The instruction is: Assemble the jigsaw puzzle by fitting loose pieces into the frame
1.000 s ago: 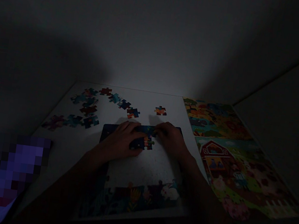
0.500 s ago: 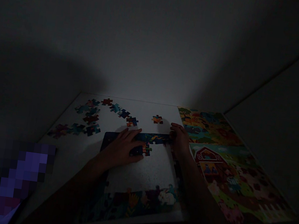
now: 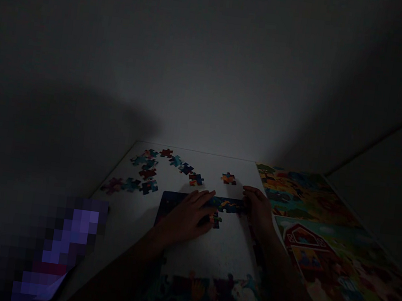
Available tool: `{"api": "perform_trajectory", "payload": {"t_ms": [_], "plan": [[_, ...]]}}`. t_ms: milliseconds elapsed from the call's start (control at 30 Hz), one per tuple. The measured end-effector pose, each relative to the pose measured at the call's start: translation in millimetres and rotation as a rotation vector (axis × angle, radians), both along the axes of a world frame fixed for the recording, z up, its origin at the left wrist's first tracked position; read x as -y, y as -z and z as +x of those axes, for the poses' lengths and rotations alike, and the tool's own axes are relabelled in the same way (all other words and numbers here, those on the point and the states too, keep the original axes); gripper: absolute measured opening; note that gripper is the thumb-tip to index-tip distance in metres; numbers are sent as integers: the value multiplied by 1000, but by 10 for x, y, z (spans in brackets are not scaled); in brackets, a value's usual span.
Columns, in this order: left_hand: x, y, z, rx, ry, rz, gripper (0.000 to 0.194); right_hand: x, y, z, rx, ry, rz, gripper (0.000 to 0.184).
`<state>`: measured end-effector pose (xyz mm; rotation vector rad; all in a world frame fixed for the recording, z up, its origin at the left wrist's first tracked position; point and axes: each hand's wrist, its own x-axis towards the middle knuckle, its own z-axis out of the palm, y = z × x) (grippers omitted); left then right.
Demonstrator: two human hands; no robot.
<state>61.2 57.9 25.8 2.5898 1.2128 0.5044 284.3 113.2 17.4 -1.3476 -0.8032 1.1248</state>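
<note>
In dim light a partly built jigsaw puzzle [image 3: 218,246] lies on a white table [image 3: 129,215], with a dark top row and a colourful bottom row joined. My left hand [image 3: 187,215] lies flat on the top row, fingers stretched out over the pieces. My right hand [image 3: 258,207] rests at the right end of that row, fingers curled against the edge pieces. A small cluster of joined pieces [image 3: 216,218] sits just right of my left fingertips.
Several loose pieces [image 3: 146,170] lie scattered at the table's far left, and a single orange piece [image 3: 228,178] lies beyond my hands. Two finished farm-scene puzzles [image 3: 323,235] lie to the right. A wall stands just behind the table. A blurred patch sits at lower left.
My right hand has moved from the middle of the top row to its right end. The view has shifted, so everything sits lower and further right. The left hand stays put.
</note>
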Motion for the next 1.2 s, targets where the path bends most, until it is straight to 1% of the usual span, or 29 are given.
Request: {"api": "perform_trajectory", "payload": {"t_ms": [100, 233, 333, 433, 533, 600, 667, 733, 833, 900, 967, 1067, 1133, 1200], "plan": [[5, 39, -14, 4, 15, -16, 33, 25, 6, -8, 113, -34, 15, 32], [7, 126, -32, 1, -11, 1, 47, 50, 19, -24, 272, -87, 26, 32], [5, 188, -32, -5, -16, 17, 51, 51, 40, -31, 350, -123, 36, 32], [6, 222, -30, 4, -22, 58, 60, 23, 89, -26, 413, -157, 43, 32], [14, 235, -35, 3, -8, 64, 56, -38, 143, -50, 504, -233, 54, 32], [19, 247, -38, 16, -17, 75, 58, -94, 144, -108, 579, -270, 103, 28], [18, 264, -37, 23, -22, 92, 61, -162, 102, -212, 664, -313, 168, 25], [13, 280, -31, 20, -22, 101, 61, -246, 30, -361, 752, -387, 224, 25], [2, 286, -16, 28, -27, 120, 58, -416, -68, -661, 902, -512, 243, 25], [-2, 280, -7, 34, -32, 144, 55, -546, -95, -893, 1003, -542, 218, 28], [-4, 276, -2, 26, -38, 167, 48, -662, -97, -1127, 1111, -542, 185, 33], [-9, 288, -1, 11, -44, 199, 42, -770, -96, -1425, 1308, -550, 134, 44], [-16, 303, -2, 5, -44, 199, 41, -795, -106, -1559, 1408, -565, 91, 52], [-24, 314, -2, 1, -38, 182, 40, -806, -113, -1630, 1457, -581, 62, 56]]}}
